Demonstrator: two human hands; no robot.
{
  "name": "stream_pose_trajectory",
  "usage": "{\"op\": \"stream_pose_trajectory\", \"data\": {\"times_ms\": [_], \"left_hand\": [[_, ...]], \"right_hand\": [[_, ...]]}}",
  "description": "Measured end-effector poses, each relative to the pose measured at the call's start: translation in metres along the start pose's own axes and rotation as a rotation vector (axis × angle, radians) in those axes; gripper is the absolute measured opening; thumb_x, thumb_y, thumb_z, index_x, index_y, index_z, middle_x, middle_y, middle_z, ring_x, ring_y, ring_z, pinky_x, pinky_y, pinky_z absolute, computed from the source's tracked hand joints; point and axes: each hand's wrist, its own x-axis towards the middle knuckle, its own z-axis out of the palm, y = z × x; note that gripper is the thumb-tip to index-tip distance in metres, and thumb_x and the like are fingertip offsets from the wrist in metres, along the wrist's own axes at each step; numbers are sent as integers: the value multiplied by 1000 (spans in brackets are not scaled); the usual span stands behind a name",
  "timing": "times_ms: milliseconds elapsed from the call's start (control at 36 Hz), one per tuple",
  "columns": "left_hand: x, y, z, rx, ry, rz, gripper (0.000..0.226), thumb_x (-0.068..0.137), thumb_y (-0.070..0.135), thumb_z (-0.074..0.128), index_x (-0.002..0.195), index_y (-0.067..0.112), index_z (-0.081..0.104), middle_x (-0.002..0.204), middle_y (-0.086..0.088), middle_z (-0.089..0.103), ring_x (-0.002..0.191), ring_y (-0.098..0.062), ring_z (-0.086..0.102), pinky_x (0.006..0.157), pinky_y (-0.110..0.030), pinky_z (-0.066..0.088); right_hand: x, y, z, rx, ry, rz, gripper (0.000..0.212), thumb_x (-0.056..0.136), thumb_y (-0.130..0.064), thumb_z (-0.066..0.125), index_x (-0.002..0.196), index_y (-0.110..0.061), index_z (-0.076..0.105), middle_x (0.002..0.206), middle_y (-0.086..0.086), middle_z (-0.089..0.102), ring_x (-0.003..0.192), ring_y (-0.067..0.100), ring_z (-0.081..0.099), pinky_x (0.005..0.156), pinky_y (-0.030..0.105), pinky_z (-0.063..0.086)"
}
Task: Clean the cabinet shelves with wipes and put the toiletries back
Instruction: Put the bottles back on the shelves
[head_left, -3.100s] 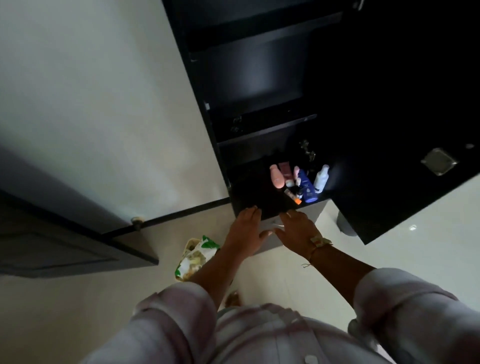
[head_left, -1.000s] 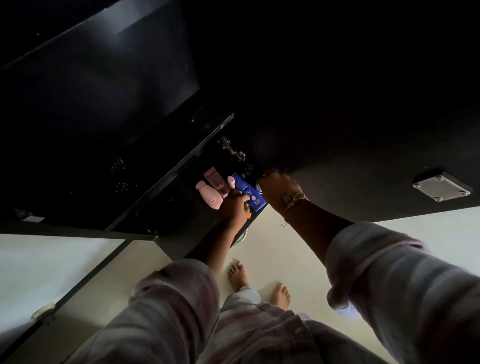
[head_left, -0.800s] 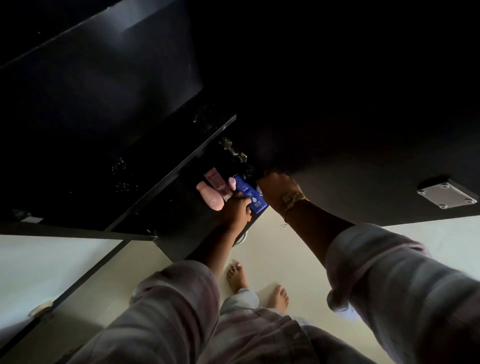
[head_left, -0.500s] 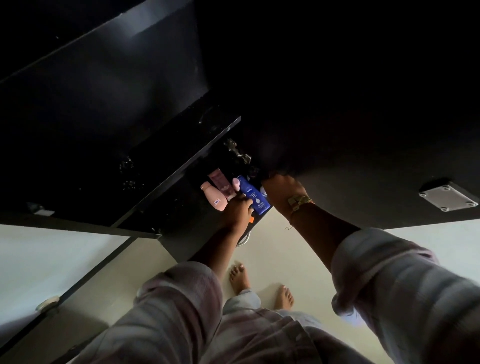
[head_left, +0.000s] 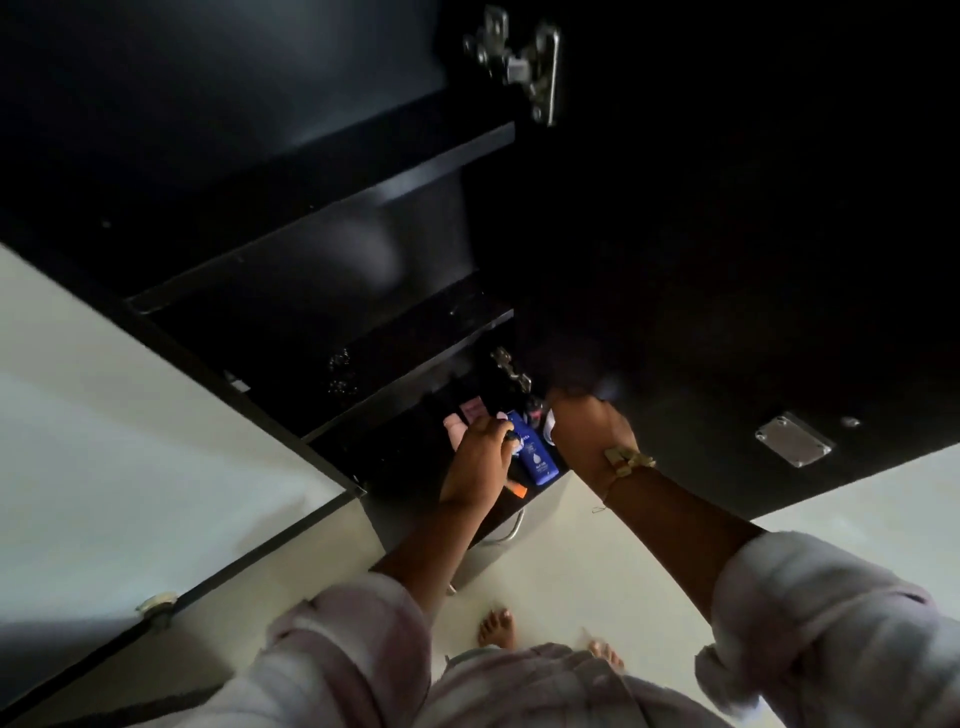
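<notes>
On the lowest open shelf (head_left: 395, 457) of the black cabinet stand several toiletries: a blue lotion bottle (head_left: 537, 460), a pink bottle (head_left: 456, 432), a pink tube (head_left: 472, 408) and a small tube with an orange cap (head_left: 519, 489). My left hand (head_left: 478, 460) reaches in from the front, and its fingers curl over the top of the blue lotion bottle. To the right of it my right hand (head_left: 587, 431), knuckles bent, closes on a white bottle (head_left: 548, 434), of which only a sliver shows. The fingertips of that hand are lost in the dark.
The open cabinet door (head_left: 727, 312) with a metal plate (head_left: 792, 446) hangs over my right arm. Dark upper shelves (head_left: 363, 187) and hinges (head_left: 519, 57) lie above. Below the shelf is a drawer handle (head_left: 511, 530). My bare feet (head_left: 496, 629) stand on the pale floor.
Both hands went from the shelf's front edge in among the bottles and have stayed there. In the last second the view swung upward, showing more of the upper shelves.
</notes>
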Motion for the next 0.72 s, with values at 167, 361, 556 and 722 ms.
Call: {"op": "stream_pose_trajectory", "data": {"times_ms": [167, 361, 556, 722], "left_hand": [[-21, 28, -40, -101, 202, -131, 29, 96, 18, 53, 123, 11, 61, 120, -8, 64, 113, -20, 60, 88, -17, 40], [-36, 57, -101, -251, 443, -105, 27, 97, 24, 53, 121, 13, 60, 112, 0, 68, 105, -12, 64, 88, -20, 50], [-48, 96, -190, -243, 769, 57, 24, 97, 21, 54, 118, 14, 62, 108, 8, 64, 99, -1, 60, 88, -11, 45], [-56, 126, -272, -191, 960, 180, 24, 96, 24, 56, 118, 17, 62, 106, 14, 60, 96, 9, 57, 86, -6, 43]], "right_hand": [[-14, -5, -27, 182, 199, -30, 29, 84, -19, 55, 112, -25, 49, 97, 7, 66, 85, 31, 67, 69, 39, 58], [-22, -27, -69, 642, 430, -222, 28, 86, -23, 64, 113, -19, 58, 94, 3, 68, 88, 20, 63, 72, 25, 50], [-35, -66, -140, 948, 556, -456, 25, 92, -23, 61, 115, -29, 57, 106, -12, 66, 97, 0, 64, 83, 23, 55], [-38, -102, -213, 1054, 704, -651, 24, 97, -27, 57, 120, -30, 57, 113, -9, 63, 103, 4, 63, 88, 34, 55]]}}
